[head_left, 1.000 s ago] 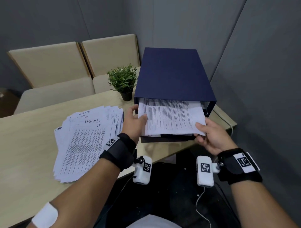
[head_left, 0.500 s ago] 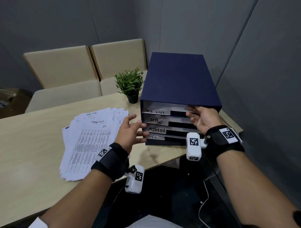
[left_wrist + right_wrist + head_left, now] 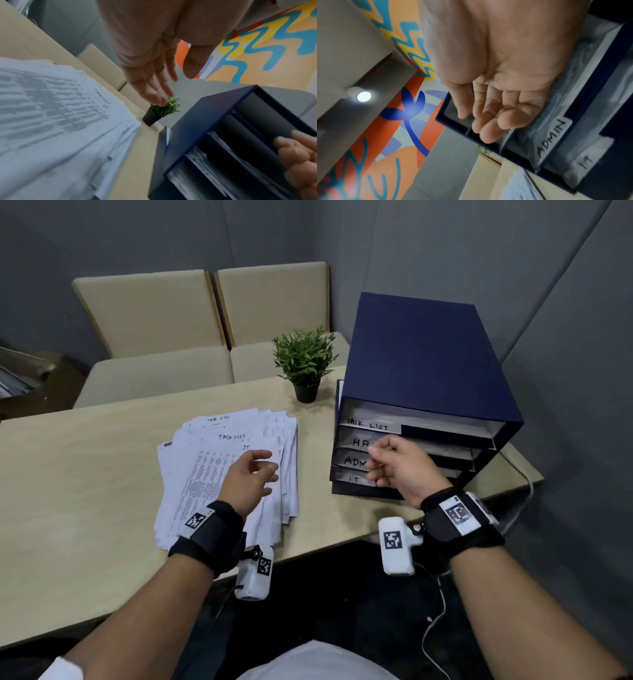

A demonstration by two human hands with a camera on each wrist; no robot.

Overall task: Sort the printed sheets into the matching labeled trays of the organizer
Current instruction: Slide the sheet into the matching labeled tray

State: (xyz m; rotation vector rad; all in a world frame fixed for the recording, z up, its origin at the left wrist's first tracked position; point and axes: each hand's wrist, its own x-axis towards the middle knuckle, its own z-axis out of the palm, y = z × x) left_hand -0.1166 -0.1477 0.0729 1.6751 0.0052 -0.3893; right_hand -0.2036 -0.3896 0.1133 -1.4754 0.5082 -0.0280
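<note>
- Both hands have come away from the organizer [image 3: 428,392]; its trays sit pushed in, sheets inside.
- Left hand [image 3: 248,479] hovers open-fingered over the paper stack [image 3: 219,470] on the bench [image 3: 75,474], holding nothing.
- Right hand [image 3: 399,465], loosely curled and empty, hangs before the HR tray [image 3: 358,442].
- Next sheet likely; top reads "IT".

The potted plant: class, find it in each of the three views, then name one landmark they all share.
Head: the potted plant stands upper centre on the table, left of the organizer.
Left wrist: centre, behind the fingertips.
Right wrist: only a green sliver, lower centre.
Shared landmark: the organizer.
</note>
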